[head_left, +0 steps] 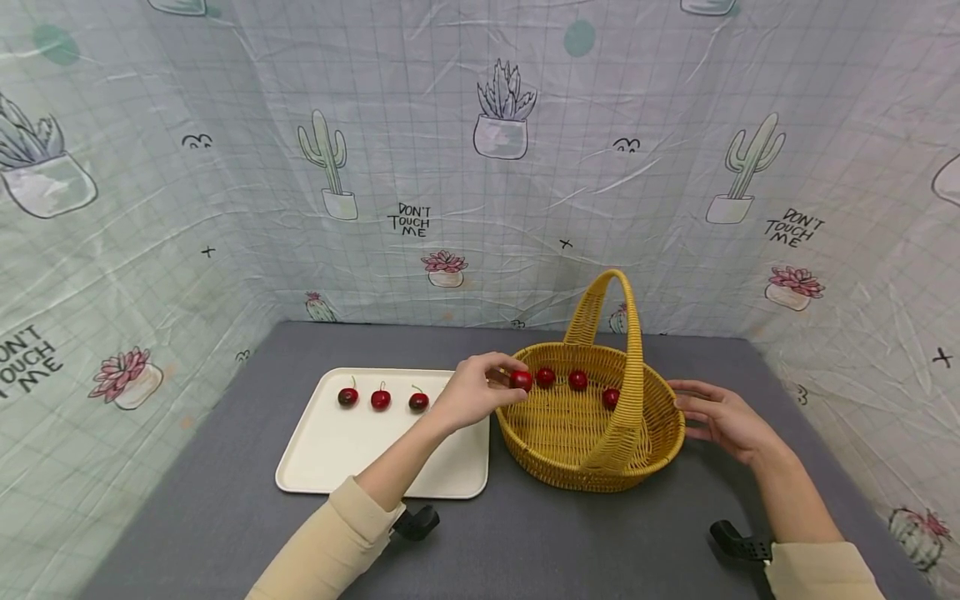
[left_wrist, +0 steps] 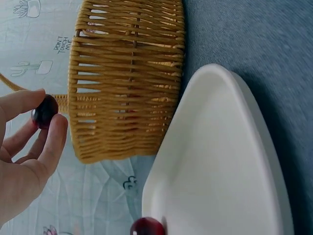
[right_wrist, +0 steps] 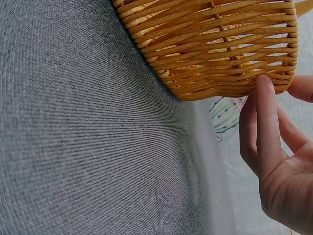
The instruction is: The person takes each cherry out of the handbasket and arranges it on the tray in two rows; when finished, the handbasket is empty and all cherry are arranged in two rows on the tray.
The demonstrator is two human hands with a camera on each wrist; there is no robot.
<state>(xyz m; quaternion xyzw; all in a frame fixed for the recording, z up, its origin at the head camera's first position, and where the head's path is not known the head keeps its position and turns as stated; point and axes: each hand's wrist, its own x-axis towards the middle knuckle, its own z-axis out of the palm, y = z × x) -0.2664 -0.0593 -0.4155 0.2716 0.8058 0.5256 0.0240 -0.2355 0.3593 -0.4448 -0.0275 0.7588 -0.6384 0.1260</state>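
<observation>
With thumb and fingertips, my left hand [head_left: 480, 390] pinches a dark red cherry [head_left: 521, 381] just above the left rim of a yellow wicker basket [head_left: 555, 477]. The left wrist view shows the same cherry [left_wrist: 45, 111] between the fingertips. Inside the basket, three red cherries [head_left: 577, 381] lie along the back and right. My right hand [head_left: 723, 421] rests its nearly straight fingers on the basket's right outer side. In the right wrist view, a fingertip [right_wrist: 265, 84] touches the weave near the rim.
Left of the basket lies a white tray [head_left: 352, 467], with three stemmed cherries [head_left: 380, 396] in a row near its back edge. An arched handle [head_left: 633, 333] rises over the basket. Patterned cloth [head_left: 450, 167] hangs behind and beside the grey table [head_left: 525, 542].
</observation>
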